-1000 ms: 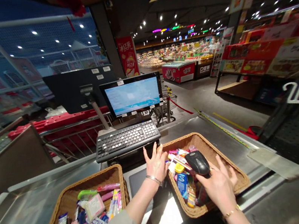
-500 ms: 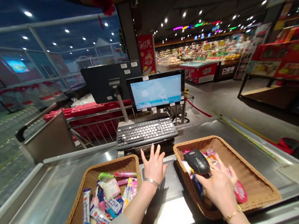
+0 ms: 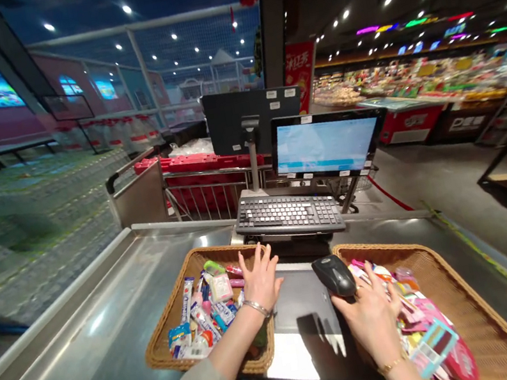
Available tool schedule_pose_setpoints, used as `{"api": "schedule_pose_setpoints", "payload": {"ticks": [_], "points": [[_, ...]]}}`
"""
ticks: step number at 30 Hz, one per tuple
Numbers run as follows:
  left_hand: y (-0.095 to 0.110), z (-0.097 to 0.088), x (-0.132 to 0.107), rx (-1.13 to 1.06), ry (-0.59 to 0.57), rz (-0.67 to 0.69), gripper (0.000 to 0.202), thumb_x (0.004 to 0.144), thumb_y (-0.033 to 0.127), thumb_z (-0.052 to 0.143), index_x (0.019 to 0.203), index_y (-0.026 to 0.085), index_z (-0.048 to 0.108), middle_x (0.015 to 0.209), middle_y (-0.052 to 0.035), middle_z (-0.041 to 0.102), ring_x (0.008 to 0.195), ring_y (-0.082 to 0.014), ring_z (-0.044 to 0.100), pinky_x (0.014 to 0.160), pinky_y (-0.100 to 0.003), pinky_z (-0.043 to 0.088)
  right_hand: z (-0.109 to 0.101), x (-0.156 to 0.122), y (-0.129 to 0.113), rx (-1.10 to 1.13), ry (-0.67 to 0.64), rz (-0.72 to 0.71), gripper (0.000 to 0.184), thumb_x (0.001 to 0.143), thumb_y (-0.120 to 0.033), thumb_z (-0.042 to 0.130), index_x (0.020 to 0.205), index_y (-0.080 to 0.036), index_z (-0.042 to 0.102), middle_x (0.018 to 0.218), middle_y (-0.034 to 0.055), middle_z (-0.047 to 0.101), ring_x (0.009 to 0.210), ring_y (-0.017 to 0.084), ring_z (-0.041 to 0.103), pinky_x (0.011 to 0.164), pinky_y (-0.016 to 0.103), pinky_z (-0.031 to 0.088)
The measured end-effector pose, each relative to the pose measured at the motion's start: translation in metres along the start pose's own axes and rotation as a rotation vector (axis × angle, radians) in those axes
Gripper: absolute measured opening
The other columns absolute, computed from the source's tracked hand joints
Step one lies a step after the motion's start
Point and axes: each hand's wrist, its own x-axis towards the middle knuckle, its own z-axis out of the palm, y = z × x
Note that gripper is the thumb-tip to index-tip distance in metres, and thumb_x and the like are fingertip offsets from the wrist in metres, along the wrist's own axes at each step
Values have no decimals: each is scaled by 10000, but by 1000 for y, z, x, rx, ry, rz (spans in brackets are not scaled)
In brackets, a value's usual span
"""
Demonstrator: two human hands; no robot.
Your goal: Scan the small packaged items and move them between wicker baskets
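Note:
My left hand, fingers spread and palm down, hovers over the right rim of the left wicker basket. Nothing is in it. That basket holds small wrapped sweets in blue, white and pink packs. In my right hand is a black barcode scanner, its head pointing up and to the left; its handle is mostly hidden by my palm. The hand is at the left side of the right wicker basket, where a teal pack and pink packages lie.
A grey plate is set in the metal counter between the baskets. Behind it stand a keyboard, a lit screen and a second monitor seen from the back. Red crates sit in a cart beyond.
My view has turned left, so baskets, keyboard and screen sit farther right. Relative to the counter, both hands have shifted left, the scanner leaving its place above the right basket for the plate's edge.

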Motion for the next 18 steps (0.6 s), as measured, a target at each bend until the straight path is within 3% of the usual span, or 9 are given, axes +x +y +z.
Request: {"api": "schedule_pose_setpoints", "payload": {"ticks": [12,18], "points": [[-56,-6,-28,32,-42,-134,475,884,399,583,1339,265,557,1560,-94,388,1486,-350,230,1152,-741,-1,20,-5,-25,64,-78,-61,304,796,-456,525,869,-264,750,1153,67,717,1325,344,432,1088,575,187],[-80,4,-39,55,-88,-148,474,862,361,615,1323,263,568,1569,-104,372,1486,-354,226,1146,-743,4,23,-8,-32,54,-132,-66,287,799,-421,516,897,-277,744,1183,40,708,1370,321,392,1092,578,197]]}}
